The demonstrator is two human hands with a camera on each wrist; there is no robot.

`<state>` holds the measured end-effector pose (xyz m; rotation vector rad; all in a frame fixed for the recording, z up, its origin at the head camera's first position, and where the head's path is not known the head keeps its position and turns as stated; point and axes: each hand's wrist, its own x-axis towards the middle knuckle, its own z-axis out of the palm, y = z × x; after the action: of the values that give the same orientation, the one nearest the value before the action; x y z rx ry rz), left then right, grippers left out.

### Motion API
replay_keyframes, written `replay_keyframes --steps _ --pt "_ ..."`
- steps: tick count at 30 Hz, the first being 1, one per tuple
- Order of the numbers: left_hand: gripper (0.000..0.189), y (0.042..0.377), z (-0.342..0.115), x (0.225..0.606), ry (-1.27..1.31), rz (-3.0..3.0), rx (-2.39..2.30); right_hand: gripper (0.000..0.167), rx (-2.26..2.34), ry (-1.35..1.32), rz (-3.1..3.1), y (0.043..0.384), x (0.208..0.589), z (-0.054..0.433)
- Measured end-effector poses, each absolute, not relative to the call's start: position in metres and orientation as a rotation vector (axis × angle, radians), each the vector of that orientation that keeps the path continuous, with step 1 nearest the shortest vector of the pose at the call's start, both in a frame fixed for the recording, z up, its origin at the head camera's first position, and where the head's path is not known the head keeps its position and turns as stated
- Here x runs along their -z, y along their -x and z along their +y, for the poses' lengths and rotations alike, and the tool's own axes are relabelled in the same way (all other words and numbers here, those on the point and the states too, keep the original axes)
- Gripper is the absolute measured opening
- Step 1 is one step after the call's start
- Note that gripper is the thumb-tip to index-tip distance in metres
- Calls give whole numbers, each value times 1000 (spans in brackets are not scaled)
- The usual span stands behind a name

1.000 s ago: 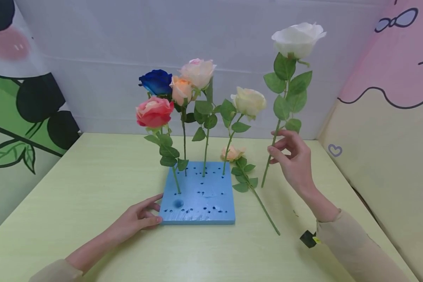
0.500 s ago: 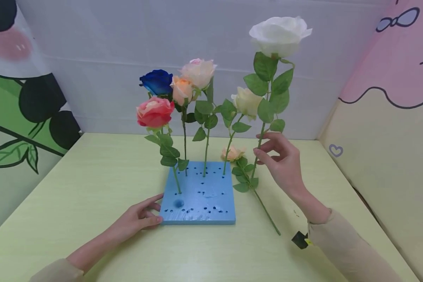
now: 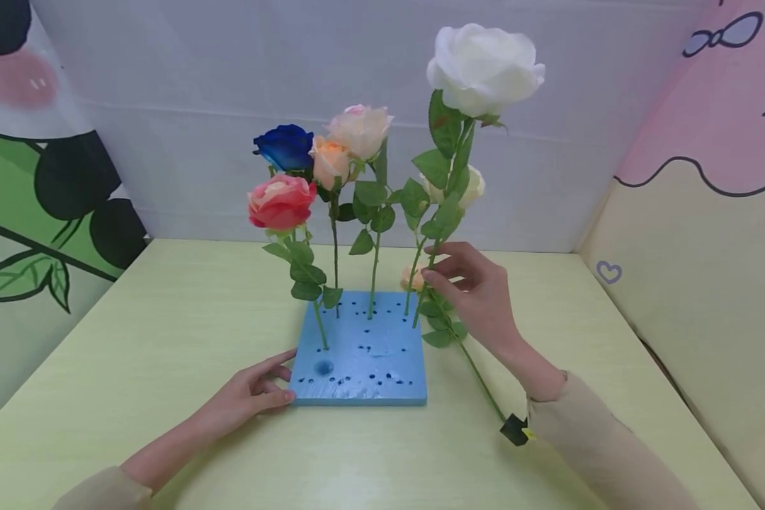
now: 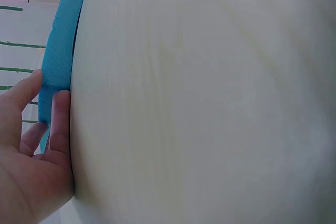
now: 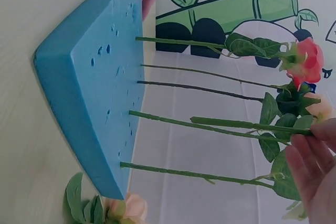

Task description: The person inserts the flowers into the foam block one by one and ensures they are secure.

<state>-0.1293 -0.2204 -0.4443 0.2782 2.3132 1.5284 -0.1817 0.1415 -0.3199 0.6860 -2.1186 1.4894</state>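
Observation:
A white artificial rose stands upright in my right hand, its green stem pinched between thumb and fingers. In the right wrist view the stem's lower end points at the blue foam block, with a gap between them. From the head, that end overlaps the block's right edge. My left hand holds the block's near left corner, thumb at the front. Standing in the block are a coral-pink rose, a blue rose, a peach rose, a pale pink rose and a cream rose.
Another peach rose lies on the pale table right of the block, partly behind my right hand. Several small holes and one large hole mark the block's top. A black tag hangs by the right sleeve.
My right hand has carried the white rose leftward from beside the block to over its right edge, and the bloom has tipped toward me. The left hand and block stay put.

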Motion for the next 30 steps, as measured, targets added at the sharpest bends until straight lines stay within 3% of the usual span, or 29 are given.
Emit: replay_keyframes --steps 30 --pt "76 130 -221 443 -285 2303 -1546 16 -1472 -735 -2186 188 358 80"
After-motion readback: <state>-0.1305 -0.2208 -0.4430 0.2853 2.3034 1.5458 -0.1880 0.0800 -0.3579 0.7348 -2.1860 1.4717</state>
